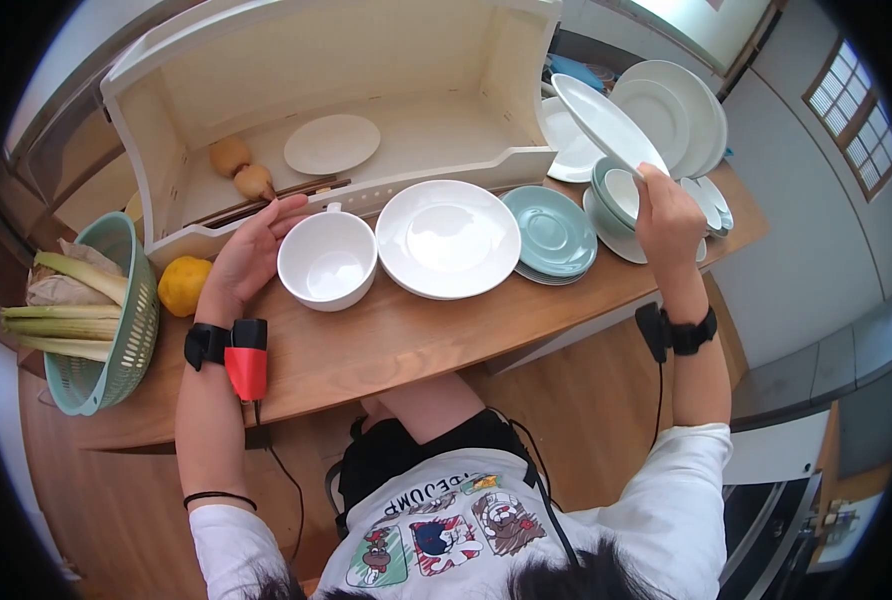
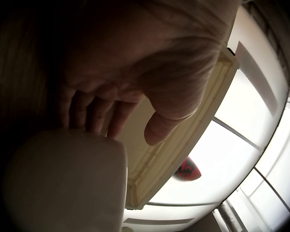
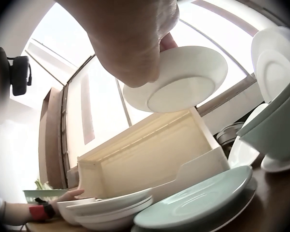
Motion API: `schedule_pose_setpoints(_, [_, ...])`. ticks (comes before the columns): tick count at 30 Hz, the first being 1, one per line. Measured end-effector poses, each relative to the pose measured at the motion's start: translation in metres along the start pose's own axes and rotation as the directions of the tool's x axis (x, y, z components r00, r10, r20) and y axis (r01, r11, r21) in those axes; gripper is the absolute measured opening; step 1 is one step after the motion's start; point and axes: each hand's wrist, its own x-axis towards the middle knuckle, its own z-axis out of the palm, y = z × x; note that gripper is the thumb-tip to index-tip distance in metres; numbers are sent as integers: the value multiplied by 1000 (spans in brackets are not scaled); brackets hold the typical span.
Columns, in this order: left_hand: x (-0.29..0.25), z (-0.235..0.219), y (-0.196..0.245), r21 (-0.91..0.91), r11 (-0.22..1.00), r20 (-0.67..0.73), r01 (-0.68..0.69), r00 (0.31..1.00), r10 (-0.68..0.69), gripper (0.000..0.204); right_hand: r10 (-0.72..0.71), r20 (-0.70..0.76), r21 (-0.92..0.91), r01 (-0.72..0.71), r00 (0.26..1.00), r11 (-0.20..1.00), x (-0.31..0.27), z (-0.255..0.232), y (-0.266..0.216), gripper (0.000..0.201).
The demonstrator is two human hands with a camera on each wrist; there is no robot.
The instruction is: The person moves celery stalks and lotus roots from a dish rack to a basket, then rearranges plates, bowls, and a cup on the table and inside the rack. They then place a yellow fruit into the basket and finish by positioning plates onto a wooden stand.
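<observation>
My right hand pinches the rim of a white plate, held tilted above the dishes at the right; the right wrist view shows its underside. My left hand rests with extended fingers beside a white cup, near the rack's front edge; whether it touches the cup I cannot tell. Right of the cup sit a stack of white plates and a stack topped by a green plate. Inside the cream rack lies a white plate.
A green basket of long vegetables and a yellow fruit are at the left. Two round brown items and chopsticks lie in the rack. Green bowls, small white cups and large white plates crowd the table's right end.
</observation>
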Motion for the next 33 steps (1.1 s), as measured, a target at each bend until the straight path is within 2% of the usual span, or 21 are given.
schedule_pose_setpoints(3, [1, 0, -1, -2, 1000, 5, 6, 1000, -6, 45, -11, 8, -45, 11, 1000, 999, 1, 11, 12, 10])
schedule_pose_setpoints(5, [1, 1, 0, -6, 1000, -12, 5, 1000, -5, 45, 20, 106, -107, -9, 994, 994, -4, 11, 12, 13])
schedule_pose_setpoints(6, [1, 3, 1, 3, 1000, -18, 1, 1000, -1, 45, 15, 102, -106, -4, 995, 994, -5, 9, 9, 13])
schedule_pose_setpoints(8, [-1, 3, 2, 9, 1000, -28, 0, 1000, 0, 45, -73, 45, -52, 75, 996, 996, -12, 2, -2, 15])
schedule_pose_setpoints(11, [0, 2, 1, 6, 1000, -6, 8, 1000, -8, 45, -122, 17, 37, 121, 992, 992, -23, -14, -25, 16])
schedule_pose_setpoints(17, [-2, 2, 1, 1, 1000, 8, -3, 1000, 3, 46, -188, 34, 186, 178, 982, 966, -38, -26, -65, 16])
schedule_pose_setpoints(19, [-1, 1, 0, -9, 1000, 3, 0, 1000, 0, 46, -257, 38, 248, 240, 966, 938, -37, -26, -76, 15])
schedule_pose_setpoints(24, [-1, 2, 0, -20, 1000, -7, 0, 1000, 0, 46, -356, 49, 258, 332, 933, 907, -36, -13, -91, 13])
schedule_pose_setpoints(33, [0, 1, -1, -12, 1000, -10, -2, 1000, 2, 46, -427, 15, 288, 405, 904, 868, -34, 5, -96, 13])
